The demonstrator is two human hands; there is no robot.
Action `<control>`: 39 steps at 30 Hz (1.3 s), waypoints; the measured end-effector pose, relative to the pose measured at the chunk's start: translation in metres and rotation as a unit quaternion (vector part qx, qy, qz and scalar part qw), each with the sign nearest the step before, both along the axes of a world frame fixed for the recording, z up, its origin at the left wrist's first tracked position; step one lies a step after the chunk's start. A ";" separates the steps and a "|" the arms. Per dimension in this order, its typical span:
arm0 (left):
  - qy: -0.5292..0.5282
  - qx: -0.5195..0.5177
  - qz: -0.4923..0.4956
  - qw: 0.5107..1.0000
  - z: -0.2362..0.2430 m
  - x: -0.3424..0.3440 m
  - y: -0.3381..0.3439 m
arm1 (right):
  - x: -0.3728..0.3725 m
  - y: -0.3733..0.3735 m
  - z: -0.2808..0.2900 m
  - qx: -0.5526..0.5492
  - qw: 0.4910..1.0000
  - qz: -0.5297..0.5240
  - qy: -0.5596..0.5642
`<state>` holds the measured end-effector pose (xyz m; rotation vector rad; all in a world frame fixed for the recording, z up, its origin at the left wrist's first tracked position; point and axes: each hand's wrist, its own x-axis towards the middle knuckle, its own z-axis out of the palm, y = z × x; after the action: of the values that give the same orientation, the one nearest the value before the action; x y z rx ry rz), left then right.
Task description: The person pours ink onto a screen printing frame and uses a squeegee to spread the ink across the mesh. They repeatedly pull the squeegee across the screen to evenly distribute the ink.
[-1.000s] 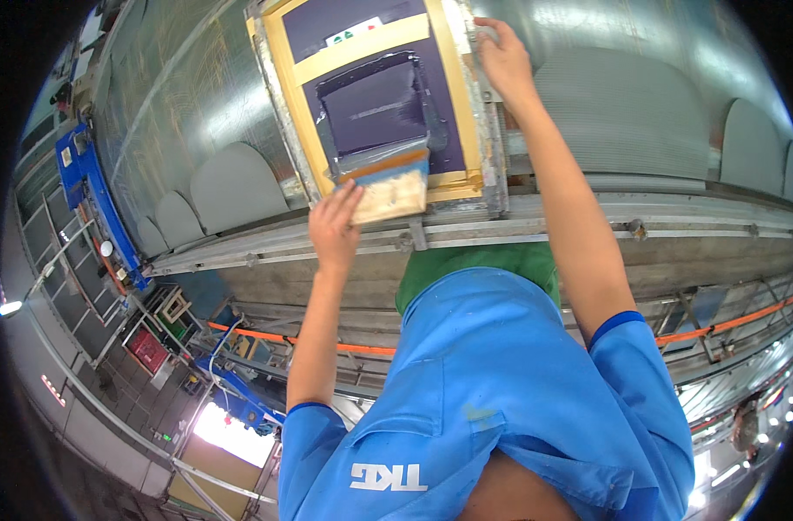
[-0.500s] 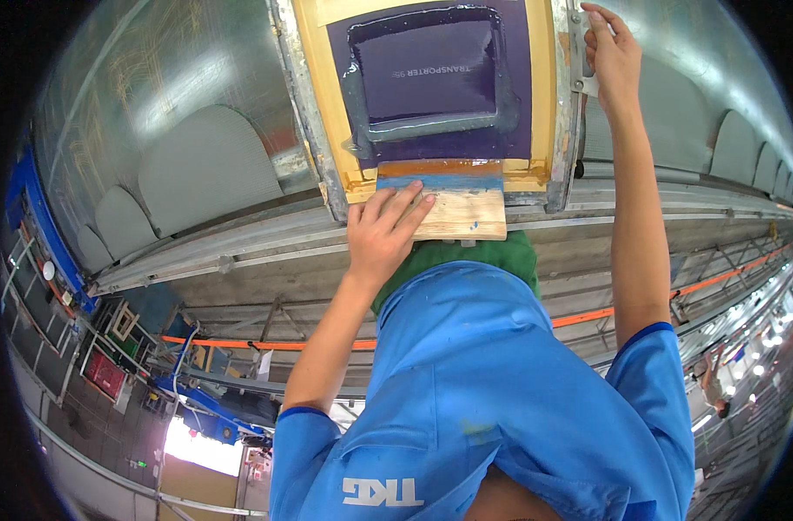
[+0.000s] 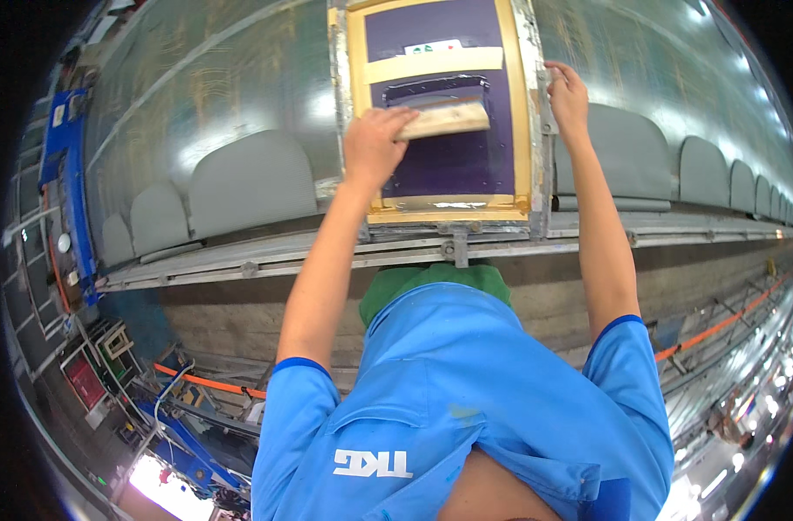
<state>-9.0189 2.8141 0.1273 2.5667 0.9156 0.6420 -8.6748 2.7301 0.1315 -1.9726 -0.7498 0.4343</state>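
Note:
In my left hand (image 3: 375, 149) is a squeegee (image 3: 449, 120) with a pale wooden handle, its fingers closed round the handle's left end. The squeegee lies across the middle of a purple screen mesh (image 3: 453, 169), its blade side mostly hidden. Around the mesh runs a metal screen frame (image 3: 539, 178) lined with yellow tape. A wet dark band of ink shows beyond the squeegee, and a shiny streak lies at the mesh's near end. My right hand (image 3: 570, 102) has its fingers curled on the frame's right edge; what its fingertips grip is partly hidden.
The frame stands on a long shiny table (image 3: 240, 78). Grey rounded flat pieces (image 3: 253, 178) lie in a row on both sides of it. A metal rail (image 3: 310, 253) runs along the table's near edge, with a bracket at the frame. An orange bar (image 3: 709, 330) runs lower right.
My left hand has carried the squeegee from the frame's near edge up onto the middle of the mesh. The frame appears smaller, lower against the table. My right hand stays at its right edge.

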 end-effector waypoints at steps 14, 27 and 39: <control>-0.009 -0.002 0.119 0.993 -0.012 -0.176 -0.056 | -0.148 0.083 -0.064 0.093 0.993 0.068 -0.009; 0.018 -0.074 0.035 0.996 -0.055 -0.339 0.022 | -0.296 0.134 -0.078 0.030 0.999 -0.022 0.040; 0.007 -0.071 0.022 0.997 -0.069 -0.332 0.018 | -0.291 0.117 -0.102 0.053 0.999 -0.006 -0.001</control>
<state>-9.3509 2.8321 0.0584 2.4350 0.9885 0.5518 -8.9656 2.8472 0.0299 -1.8769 -0.7474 0.3790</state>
